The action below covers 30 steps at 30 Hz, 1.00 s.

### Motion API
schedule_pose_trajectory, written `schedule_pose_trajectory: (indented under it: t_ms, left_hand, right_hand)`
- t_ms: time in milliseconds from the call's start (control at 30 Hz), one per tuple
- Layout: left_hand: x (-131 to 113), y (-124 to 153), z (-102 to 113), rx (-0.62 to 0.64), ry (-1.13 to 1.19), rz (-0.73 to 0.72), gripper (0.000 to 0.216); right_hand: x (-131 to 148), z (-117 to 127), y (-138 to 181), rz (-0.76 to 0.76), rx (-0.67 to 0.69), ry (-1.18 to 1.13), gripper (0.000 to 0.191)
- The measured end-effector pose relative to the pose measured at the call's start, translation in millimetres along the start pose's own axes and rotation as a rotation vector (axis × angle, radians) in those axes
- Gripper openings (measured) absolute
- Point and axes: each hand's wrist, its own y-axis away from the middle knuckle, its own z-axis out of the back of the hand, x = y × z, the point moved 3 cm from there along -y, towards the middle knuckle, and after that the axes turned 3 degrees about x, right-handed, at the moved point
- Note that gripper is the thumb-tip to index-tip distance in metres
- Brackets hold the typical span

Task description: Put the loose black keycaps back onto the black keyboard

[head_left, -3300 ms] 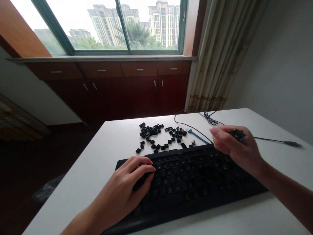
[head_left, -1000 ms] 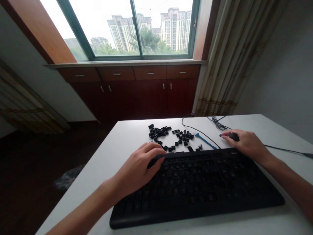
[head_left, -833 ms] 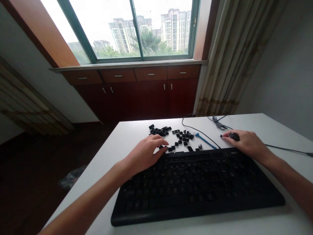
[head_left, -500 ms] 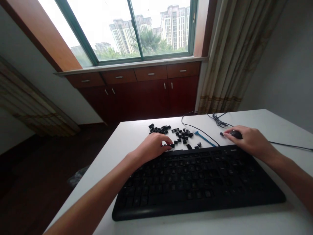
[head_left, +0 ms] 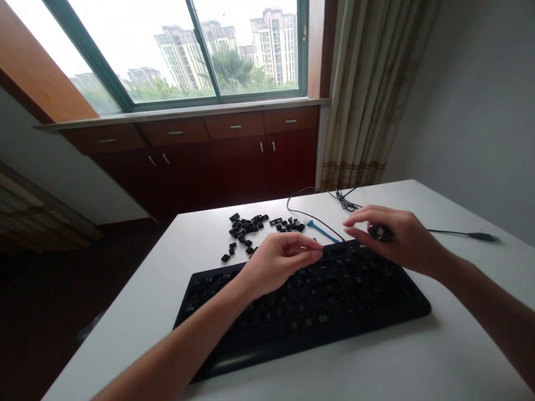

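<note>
Here, item by item. Black keyboard: lies flat on the white bench, slightly skewed, its legends too small and dim to read; no brand or label legible anywhere in view.

Left hand: hovers over the keyboard's upper middle rows, fingers drawn together with thumb meeting fingertips in a pinching grip; whether a keycap sits between them cannot be told.

Right hand: raised above the keyboard's far right corner, grip pressed around a small dark object, index finger extended to the left; what the object is cannot be made out.

Loose black keycaps: scattered in a heap on the bench just beyond the keyboard's far edge, a few strays nearer the left corner.

Blue tool: thin, lying on the bench between the keycaps and the right hand.

Black cable: loops across the far bench, with a coiled part near the curtain; a plug end lies well to the right.

Containers: none holding any of these; everything lies directly on the bench.
</note>
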Motion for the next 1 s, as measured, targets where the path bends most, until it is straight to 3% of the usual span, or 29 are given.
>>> schedule_pose_trajectory:
  t_ms: [167,367,600,733,833,900,1000]
  left_hand:
    - [-4,-25,-38,-0.019,0.24,-0.029,0.027]
    - [-6,-46,-73,0.019,0.453,0.01,0.028]
    - [-5,-54,-92,0.055,0.451,0.038,0.032]
    - [-8,-42,-86,0.08,0.126,-0.018,0.032]
    - [-10,-19,-77,-0.005,-0.391,-0.234,0.019]
    - [-7,2,-75,0.022,-0.647,-0.372,0.016]
    - [1,30,-74,0.08,-0.897,-0.465,0.017]
  right_hand:
    - [24,9,27,0.126,0.114,-0.139,0.027]
    - [15,31,50,0.114,-0.06,-0.013,0.031]
    - [7,39,70,0.146,-0.108,0.086,0.036]
    - [-3,27,79,0.075,-0.078,-0.009,0.02]
    - [-15,8,85,0.039,0.032,-0.086,0.015]
    - [-21,-5,88,0.051,0.101,-0.106,0.015]
    - [-27,-16,88,0.077,0.15,-0.113,0.017]
